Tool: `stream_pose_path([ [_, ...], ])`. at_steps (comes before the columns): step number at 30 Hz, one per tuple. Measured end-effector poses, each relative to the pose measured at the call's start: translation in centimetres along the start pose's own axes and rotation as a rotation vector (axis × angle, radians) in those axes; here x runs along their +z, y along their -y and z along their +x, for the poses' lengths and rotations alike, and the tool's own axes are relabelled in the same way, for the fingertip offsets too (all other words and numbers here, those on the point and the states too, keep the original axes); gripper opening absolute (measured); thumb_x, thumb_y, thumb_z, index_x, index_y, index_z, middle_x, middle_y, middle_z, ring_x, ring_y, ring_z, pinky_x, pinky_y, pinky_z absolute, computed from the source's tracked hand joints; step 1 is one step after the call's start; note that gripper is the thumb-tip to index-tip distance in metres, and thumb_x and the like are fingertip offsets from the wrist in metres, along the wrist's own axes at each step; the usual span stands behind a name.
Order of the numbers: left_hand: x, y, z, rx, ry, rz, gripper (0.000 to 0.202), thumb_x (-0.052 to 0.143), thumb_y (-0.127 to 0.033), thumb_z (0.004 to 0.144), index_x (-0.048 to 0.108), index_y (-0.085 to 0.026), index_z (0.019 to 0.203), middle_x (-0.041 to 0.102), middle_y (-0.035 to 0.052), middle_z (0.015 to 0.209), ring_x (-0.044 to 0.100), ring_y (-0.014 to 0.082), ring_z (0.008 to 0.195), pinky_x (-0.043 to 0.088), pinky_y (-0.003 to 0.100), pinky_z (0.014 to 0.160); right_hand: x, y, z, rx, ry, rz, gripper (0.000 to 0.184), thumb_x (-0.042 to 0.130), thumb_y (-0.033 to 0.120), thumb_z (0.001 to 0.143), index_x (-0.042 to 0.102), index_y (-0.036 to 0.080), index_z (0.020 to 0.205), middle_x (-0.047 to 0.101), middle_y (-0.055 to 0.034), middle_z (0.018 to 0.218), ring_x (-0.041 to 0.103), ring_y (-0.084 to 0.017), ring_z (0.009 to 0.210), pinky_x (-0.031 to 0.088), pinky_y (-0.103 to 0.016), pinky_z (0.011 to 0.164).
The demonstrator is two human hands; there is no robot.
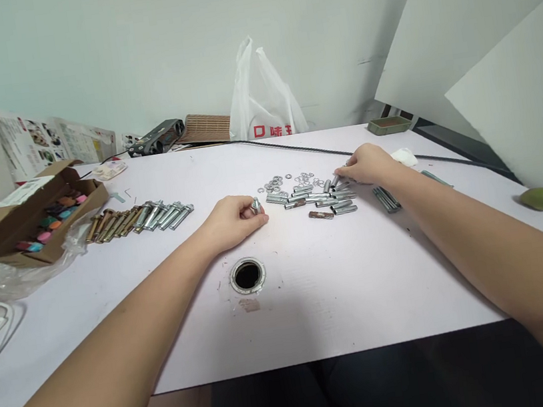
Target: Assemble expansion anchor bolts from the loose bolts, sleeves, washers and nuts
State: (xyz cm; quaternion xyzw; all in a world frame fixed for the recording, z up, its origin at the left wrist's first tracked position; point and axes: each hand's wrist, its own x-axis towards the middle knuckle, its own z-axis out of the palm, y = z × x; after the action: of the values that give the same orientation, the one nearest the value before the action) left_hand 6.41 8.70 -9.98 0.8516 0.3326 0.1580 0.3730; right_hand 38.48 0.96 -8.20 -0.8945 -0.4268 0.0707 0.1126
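My left hand (pixel 239 223) is closed around a small silver bolt (pixel 256 203), which stands upright between thumb and fingers with a washer or nut near its top; its lower part is hidden in the hand. Over to the right, my right hand (pixel 364 165) pinches a silver metal sleeve (pixel 335 179) at the edge of a loose pile of sleeves (pixel 318 197). Behind the pile lie several flat washers (pixel 276 182) and ring-like washers (pixel 305 178). Partly behind my right forearm rest several silver rods (pixel 386 199). A row of brassy and silver expansion bolts (pixel 152 217) lies at left.
An open cardboard box (pixel 94 200) with colourful items stands at left beside crumpled clear plastic (pixel 68 249). A round hole with a metal rim (pixel 234 279) pierces the white table (pixel 326 303). A black cable (pixel 294 149) crosses behind. A green fruit (pixel 541 198) sits far right.
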Motion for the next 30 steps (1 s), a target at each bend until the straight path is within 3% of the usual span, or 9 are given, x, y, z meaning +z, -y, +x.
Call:
stream_pose_path([
  [10,0.2,0.3,0.1,0.008,0.018,-0.061,0.027,0.068,-0.042,0.076,0.067,-0.017,0.084,0.052,-0.0051,0.062,0.044,0.0071,0.058,0.034,0.022,0.055,-0.2,0.2,-0.4,-0.015,0.057,-0.003,0.024,0.07,0.039,0.079,0.065,0.018,0.068,0.048,-0.0013,0.056,0.043,-0.015,0.055,0.034,-0.031,0.055],
  [13,0.2,0.3,0.2,0.0,0.031,-0.063,0.026,0.069,-0.041,0.075,0.067,-0.016,0.083,0.052,-0.0048,0.063,0.045,0.0074,0.058,0.035,0.023,0.056,-1.2,1.1,-1.7,-0.039,0.047,0.135,0.028,0.068,0.043,0.081,0.064,0.017,0.07,0.044,0.0006,0.053,0.038,-0.013,0.05,0.032,-0.03,0.052],
  [16,0.2,0.4,0.2,-0.008,0.036,-0.05,0.026,0.069,-0.042,0.076,0.068,-0.016,0.082,0.053,-0.0044,0.063,0.045,0.0079,0.059,0.036,0.023,0.057,-1.8,3.1,-4.6,-0.211,0.044,0.427,0.032,0.069,0.049,0.081,0.068,0.017,0.075,0.054,-0.0014,0.059,0.039,-0.011,0.05,0.033,-0.029,0.051],
  [20,0.5,0.2,0.1,0.025,0.044,-0.024,0.027,0.067,-0.043,0.077,0.069,-0.017,0.084,0.057,-0.0034,0.066,0.049,0.0093,0.06,0.037,0.024,0.058,-0.2,7.4,-8.9,-0.523,0.221,0.765,0.031,0.07,0.046,0.081,0.073,0.016,0.086,0.069,-0.0062,0.076,0.052,-0.013,0.06,0.04,-0.028,0.056],
  [24,0.8,-0.5,-0.1,0.069,0.053,-0.004,0.023,0.066,-0.04,0.077,0.067,-0.017,0.078,0.058,-0.0036,0.064,0.05,0.0098,0.059,0.037,0.024,0.058,2.2,10.4,-10.9,-0.638,0.248,0.875,0.025,0.066,0.037,0.084,0.073,0.013,0.085,0.071,-0.007,0.078,0.06,-0.014,0.067,0.045,-0.027,0.062],
  [30,1.1,-1.0,-0.2,0.105,0.037,0.08,0.023,0.063,-0.039,0.079,0.067,-0.017,0.075,0.06,-0.0026,0.062,0.053,0.0112,0.059,0.036,0.025,0.058,2.6,10.5,-10.7,-0.653,0.183,0.844,0.028,0.063,0.038,0.087,0.073,0.012,0.085,0.071,-0.0071,0.078,0.059,-0.014,0.068,0.044,-0.028,0.064],
])
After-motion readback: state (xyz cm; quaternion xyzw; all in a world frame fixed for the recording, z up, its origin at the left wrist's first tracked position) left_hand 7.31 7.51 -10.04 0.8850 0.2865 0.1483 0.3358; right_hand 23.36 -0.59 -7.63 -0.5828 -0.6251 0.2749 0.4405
